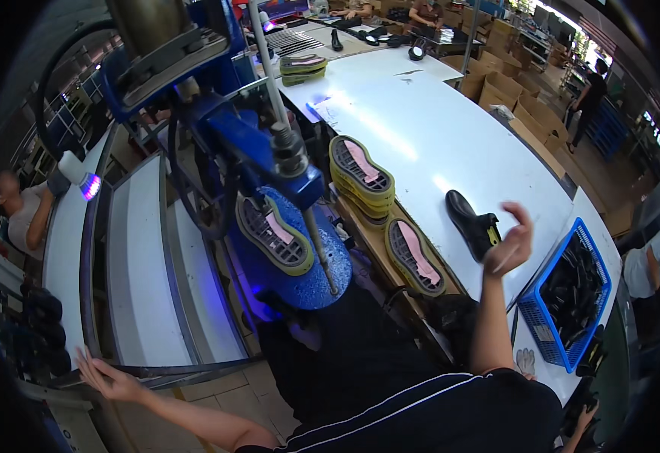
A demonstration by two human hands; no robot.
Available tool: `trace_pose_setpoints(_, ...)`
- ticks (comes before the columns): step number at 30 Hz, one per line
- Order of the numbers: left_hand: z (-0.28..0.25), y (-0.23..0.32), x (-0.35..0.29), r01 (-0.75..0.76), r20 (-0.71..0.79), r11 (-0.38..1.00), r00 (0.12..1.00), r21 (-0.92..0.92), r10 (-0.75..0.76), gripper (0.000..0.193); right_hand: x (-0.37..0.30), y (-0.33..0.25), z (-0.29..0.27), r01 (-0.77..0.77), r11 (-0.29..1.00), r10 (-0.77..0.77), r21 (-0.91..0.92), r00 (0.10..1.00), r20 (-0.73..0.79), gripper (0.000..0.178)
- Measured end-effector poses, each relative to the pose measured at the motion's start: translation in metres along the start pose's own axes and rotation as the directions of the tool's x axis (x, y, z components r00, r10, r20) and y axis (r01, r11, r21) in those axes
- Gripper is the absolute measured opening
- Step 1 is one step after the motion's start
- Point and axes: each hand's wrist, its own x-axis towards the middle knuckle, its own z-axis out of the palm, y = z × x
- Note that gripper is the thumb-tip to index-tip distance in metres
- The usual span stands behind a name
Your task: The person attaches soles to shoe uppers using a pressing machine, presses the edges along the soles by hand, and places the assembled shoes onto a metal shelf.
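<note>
My left hand [111, 379] is stretched out at the lower left with its fingers apart and nothing in it, close to the near edge of a white slatted rack [145, 264]. To the right, my right hand [512, 240] is raised with loosely bent, parted fingers and looks bare. It overlaps the heel end of a black shoe [462, 214] on the white table; whether they touch I cannot tell. In front of me, an olive shoe sole [275, 234] with a pink strip lies on the machine's blue plate [322, 291]. Another such sole [414, 255] rests on a narrow wooden ledge.
A blue machine [232, 132] with a thin metal rod overhangs the plate. Stacked soles [361, 181] stand on the ledge beside the white table [413, 98]. A blue basket [567, 294] of black pieces sits at the right. A lit lamp [79, 174] hangs left; other people work around.
</note>
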Motion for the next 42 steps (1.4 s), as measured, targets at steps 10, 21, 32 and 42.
trace_pose_setpoints(10,0.092,0.194,-0.13,0.224,0.369,0.941,0.922,-0.253,-0.12,0.042,-0.115,0.244,-0.174,-0.611,0.681,0.721,-0.405,0.458,0.521,0.065)
trace_pose_setpoints(21,0.155,0.302,-0.175,0.608,0.821,0.676,0.571,-0.417,-0.008,0.095,-0.104,0.188,-0.091,-0.564,0.727,0.679,-0.392,0.501,0.537,0.047)
trace_pose_setpoints(32,0.17,0.349,-0.17,0.508,0.911,0.8,0.397,-0.32,0.112,0.12,-0.098,0.189,-0.036,-0.595,0.71,0.695,-0.377,0.506,0.511,0.042)
trace_pose_setpoints(42,0.17,0.327,-0.171,0.523,0.907,0.791,0.409,-0.318,0.095,0.115,-0.051,0.302,0.342,-0.21,0.963,0.268,-0.167,0.747,0.609,0.078)
